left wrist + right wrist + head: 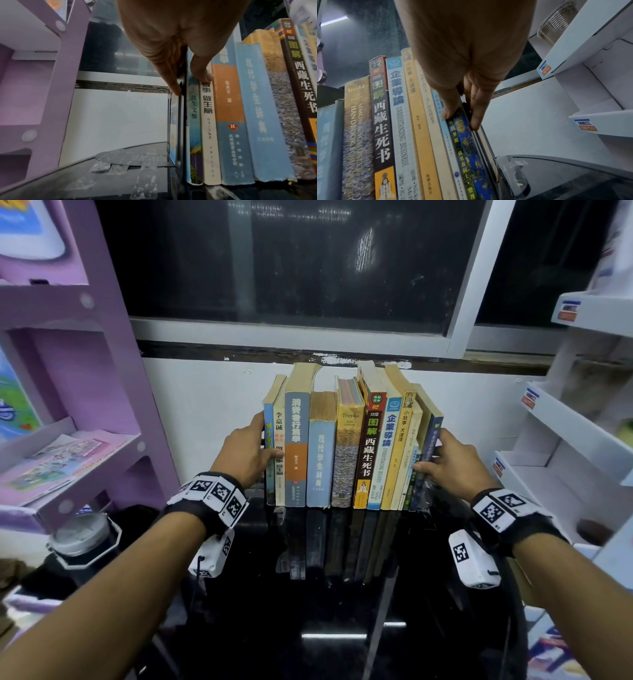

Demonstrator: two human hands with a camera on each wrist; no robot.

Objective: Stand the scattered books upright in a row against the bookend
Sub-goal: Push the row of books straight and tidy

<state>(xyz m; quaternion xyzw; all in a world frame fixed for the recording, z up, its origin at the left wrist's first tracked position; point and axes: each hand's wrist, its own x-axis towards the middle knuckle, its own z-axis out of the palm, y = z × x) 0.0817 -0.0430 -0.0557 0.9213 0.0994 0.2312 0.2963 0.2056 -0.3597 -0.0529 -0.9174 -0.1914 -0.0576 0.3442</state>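
A row of books [349, 453] stands upright, spines toward me, on the glossy black table [342, 628] against the white wall. My left hand [255, 450] is at the row's left end. In the left wrist view its straight fingers [173, 83] lie flat on the outer face of a black bookend [181, 121], and the thumb rests across the first spines. My right hand [435, 453] is at the right end. There its fingers [476, 121] press the outer side by a second bookend [511, 167], with the thumb on the dark blue book [467, 146].
A purple shelf unit [68, 405] with booklets stands close on the left, a white shelf unit [565, 440] close on the right. A lidded jar [82, 535] sits at the table's left. A dark window [291, 261] is above the books.
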